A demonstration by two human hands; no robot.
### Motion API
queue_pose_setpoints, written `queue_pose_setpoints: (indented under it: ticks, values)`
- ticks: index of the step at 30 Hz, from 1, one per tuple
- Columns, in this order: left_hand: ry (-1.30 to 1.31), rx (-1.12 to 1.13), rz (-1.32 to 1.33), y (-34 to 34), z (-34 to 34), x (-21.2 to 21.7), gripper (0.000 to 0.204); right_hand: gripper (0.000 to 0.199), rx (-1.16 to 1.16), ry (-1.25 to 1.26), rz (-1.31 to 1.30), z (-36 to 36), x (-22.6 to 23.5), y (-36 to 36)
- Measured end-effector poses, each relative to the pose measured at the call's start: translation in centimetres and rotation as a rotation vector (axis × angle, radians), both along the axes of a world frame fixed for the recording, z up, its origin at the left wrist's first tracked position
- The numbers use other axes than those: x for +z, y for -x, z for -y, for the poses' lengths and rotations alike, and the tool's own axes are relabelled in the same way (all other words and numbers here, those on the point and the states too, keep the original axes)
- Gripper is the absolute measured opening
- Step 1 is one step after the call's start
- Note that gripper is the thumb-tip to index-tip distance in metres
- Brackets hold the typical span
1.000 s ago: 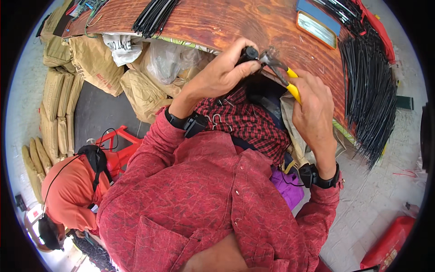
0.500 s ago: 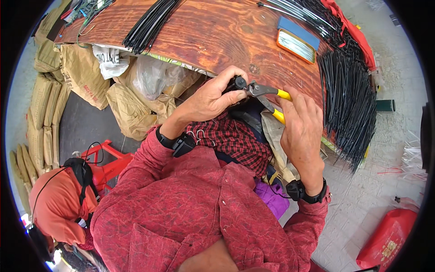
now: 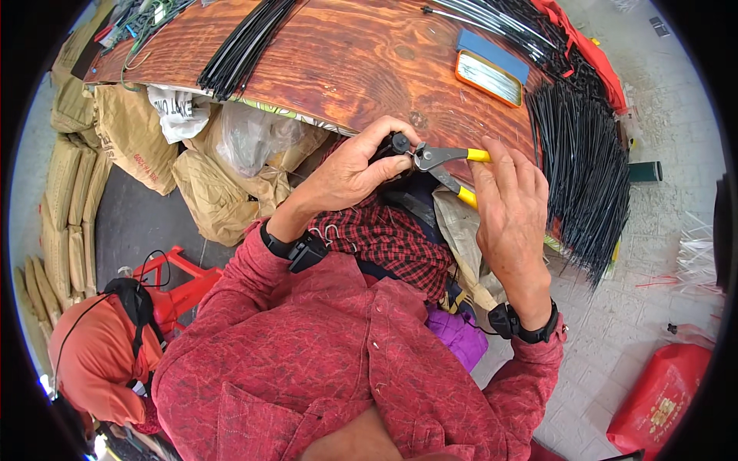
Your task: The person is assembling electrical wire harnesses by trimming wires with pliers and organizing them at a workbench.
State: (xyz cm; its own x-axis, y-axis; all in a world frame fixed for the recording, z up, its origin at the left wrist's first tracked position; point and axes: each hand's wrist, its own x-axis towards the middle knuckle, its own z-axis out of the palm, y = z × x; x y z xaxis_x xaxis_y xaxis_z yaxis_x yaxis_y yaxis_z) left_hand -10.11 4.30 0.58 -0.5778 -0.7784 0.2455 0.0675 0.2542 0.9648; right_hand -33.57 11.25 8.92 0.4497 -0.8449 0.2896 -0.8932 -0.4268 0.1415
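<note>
My left hand (image 3: 361, 169) pinches a small black piece (image 3: 398, 144) between thumb and fingers, just over the near edge of a wooden tabletop (image 3: 346, 61). The grey jaws of yellow-handled pliers (image 3: 442, 161) bite on that piece. My right hand (image 3: 511, 203) is wrapped around the pliers' yellow handles. Both forearms wear red sleeves, with a black band on each wrist.
A big heap of black strips (image 3: 588, 169) lies on the table's right side, another bundle (image 3: 242, 46) at the upper left. An orange-rimmed tin (image 3: 490, 77) sits beside a blue lid. Tan sacks (image 3: 131, 131) stand below the table, a red bag (image 3: 661, 399) on the floor.
The view has shifted so both hands and the pliers now sit lower and nearer the middle. The grip on the black piece and the pliers is unchanged.
</note>
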Motion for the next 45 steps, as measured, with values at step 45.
queue_pose_setpoints:
  ticks: [45]
  values:
    - [-0.258, 0.051, -0.348, 0.0, 0.1, -2.4, 0.032, 0.054, -0.171, -0.538, 0.839, -0.7, -1.8, 0.9]
